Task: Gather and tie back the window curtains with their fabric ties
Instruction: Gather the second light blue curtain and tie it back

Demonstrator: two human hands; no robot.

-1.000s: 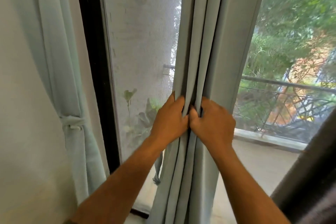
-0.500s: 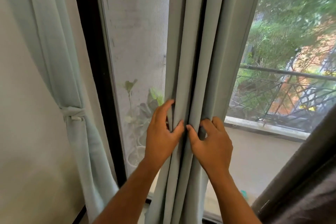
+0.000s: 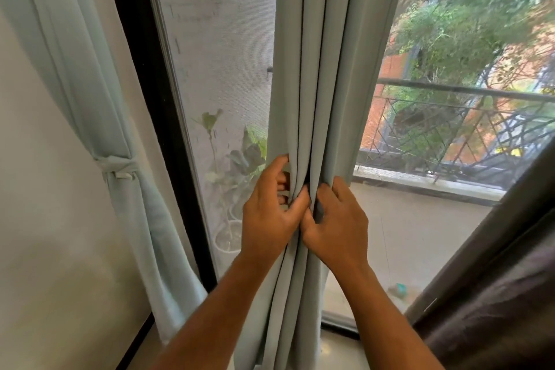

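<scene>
A pale blue-grey curtain (image 3: pixel 318 69) hangs in tight folds down the middle of the window. My left hand (image 3: pixel 268 210) grips its left folds, fingers curled round the edge and thumb pressed on the front. My right hand (image 3: pixel 339 219) grips the right folds, fingers wrapped behind the fabric. The two hands touch at the thumbs. At the left wall a second pale curtain (image 3: pixel 75 69) hangs gathered, bound by its fabric tie (image 3: pixel 115 167). No tie shows on the middle curtain.
A black window frame (image 3: pixel 159 129) stands between the two curtains, with a mesh screen beside it. A dark brown curtain (image 3: pixel 495 294) fills the lower right. Outside lie a balcony floor, a metal railing (image 3: pixel 465 93) and plants.
Both hands have closed tighter on the middle curtain's folds, the left fingers now curling round its left edge. The view shifted slightly.
</scene>
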